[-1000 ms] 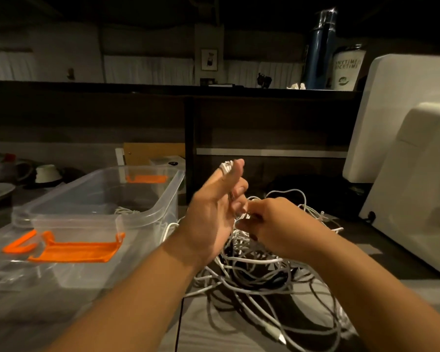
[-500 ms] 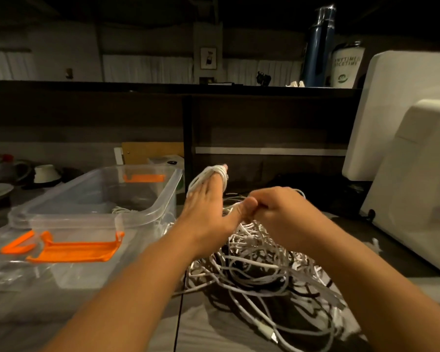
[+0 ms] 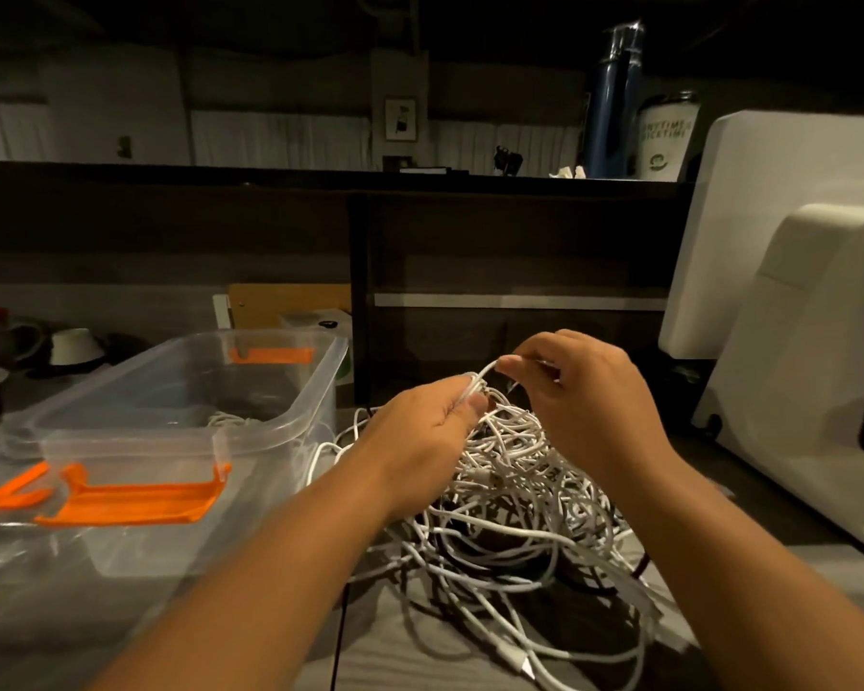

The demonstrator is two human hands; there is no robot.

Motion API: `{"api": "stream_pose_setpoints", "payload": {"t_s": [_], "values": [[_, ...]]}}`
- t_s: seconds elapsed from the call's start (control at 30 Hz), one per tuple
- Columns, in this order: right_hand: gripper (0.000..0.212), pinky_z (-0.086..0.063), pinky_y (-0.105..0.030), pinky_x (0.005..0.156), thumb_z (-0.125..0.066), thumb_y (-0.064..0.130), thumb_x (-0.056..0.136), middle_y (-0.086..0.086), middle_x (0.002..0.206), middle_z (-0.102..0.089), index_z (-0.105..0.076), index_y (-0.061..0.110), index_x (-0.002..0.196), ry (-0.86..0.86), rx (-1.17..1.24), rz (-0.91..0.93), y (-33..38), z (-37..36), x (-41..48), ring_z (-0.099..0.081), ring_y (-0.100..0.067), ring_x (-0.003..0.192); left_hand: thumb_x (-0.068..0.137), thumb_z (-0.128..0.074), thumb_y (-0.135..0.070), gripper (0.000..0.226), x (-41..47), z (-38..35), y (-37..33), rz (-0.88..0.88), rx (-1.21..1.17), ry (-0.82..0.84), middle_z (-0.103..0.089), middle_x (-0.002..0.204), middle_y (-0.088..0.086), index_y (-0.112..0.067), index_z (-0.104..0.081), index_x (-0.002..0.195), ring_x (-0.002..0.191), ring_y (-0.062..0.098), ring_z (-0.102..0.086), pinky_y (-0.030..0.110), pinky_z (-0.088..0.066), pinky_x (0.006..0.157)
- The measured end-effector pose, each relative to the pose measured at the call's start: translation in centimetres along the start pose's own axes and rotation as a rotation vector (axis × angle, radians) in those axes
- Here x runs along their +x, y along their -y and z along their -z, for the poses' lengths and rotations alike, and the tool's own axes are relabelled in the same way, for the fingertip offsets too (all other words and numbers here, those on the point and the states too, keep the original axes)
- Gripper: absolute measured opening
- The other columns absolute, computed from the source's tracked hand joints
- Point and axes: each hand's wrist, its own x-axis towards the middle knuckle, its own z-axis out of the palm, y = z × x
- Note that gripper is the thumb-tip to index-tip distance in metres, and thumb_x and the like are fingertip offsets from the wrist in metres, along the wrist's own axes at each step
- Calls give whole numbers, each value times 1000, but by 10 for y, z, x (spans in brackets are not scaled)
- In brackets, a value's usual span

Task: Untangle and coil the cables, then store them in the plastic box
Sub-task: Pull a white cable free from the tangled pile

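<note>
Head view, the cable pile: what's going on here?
A person is working bare-handed on a tangled heap of white cables on the table. The left hand grips a small bundle of cable loops above the heap. The right hand pinches a strand leading off it. The clear plastic box stands open at the left with one cable coil inside. The rest is not yet sorted.

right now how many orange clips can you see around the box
3: far clip on the far wall of the plastic box, near clip at its near end, left clip just left of that, perhaps on a lid. More may be hidden.
</note>
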Motion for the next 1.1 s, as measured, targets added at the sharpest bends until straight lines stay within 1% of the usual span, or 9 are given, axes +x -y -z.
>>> {"api": "stream_pose_setpoints", "payload": {"t_s": [0.13,0.3,0.43,0.5,0.57,0.7,0.9,1.03,1.1], "values": [[27,-54,-41,63,-52,46,100,11,82,-65,-72,28,98,-31,-11,-63,-2,0,0,-60,-14,72,108,-37,-42,39,-1,2,1,-2,-156,-80,-47,66,-1,-23,-70,97,59,11,-45,39,-42,66],[43,-40,-30,52,-53,61,95,10,56,-56,-65,25,74,-61,23,-185,-4,7,3,-53,-11,53,108,-39,-38,37,-2,1,2,20,-195,-115,-43,62,-2,-26,-71,94,51,6,-36,33,-33,62],[34,-35,-41,89,-41,52,104,13,73,-60,-65,30,91,164,-286,-141,-2,5,0,-55,-15,92,108,-37,-39,36,-4,1,4,35,-93,-97,-43,43,-16,-29,-68,94,45,2,-41,31,-30,59],[21,-24,-42,101,-42,42,105,16,92,-64,-61,38,113,298,-308,-133,5,3,-1,-50,-15,115,108,-36,-41,36,-4,1,3,39,-43,-85,-44,43,-18,-30,-67,91,49,4,-41,32,-32,59],[30,-31,-40,107,-46,31,105,12,117,-66,-52,37,133,409,-238,-77,14,-2,-2,-51,-15,121,107,-36,-44,40,-5,0,0,22,-48,-64,-46,48,-17,-29,-63,82,54,8,-41,37,-37,61],[46,-52,-37,93,-50,1,96,5,123,-60,-57,27,133,414,104,6,25,-10,-7,-58,-17,111,97,-33,-51,44,-5,-3,-1,-25,-125,-58,-45,58,-11,-22,-56,73,61,13,-43,52,-44,68],[25,-50,-29,77,-55,40,93,9,102,-58,-64,28,114,558,344,31,19,-3,-9,-56,-6,92,93,-41,-45,38,-6,3,-1,0,-236,-140,-48,57,-10,-27,-56,64,58,11,-44,46,-39,63],[25,-41,-34,55,-60,36,100,3,68,-59,-62,17,83,430,313,50,17,-9,-9,-50,-12,57,90,-56,-40,24,-2,4,-2,15,-412,-249,-52,64,8,-16,-54,85,59,21,-45,46,-38,57],[29,-33,-27,50,-61,35,100,4,61,-54,-61,16,77,367,320,5,16,-11,-7,-42,-7,51,94,-63,-18,12,-1,6,-2,63,-538,-251,-54,65,11,-12,-53,93,58,21,-47,37,-37,53]]}}
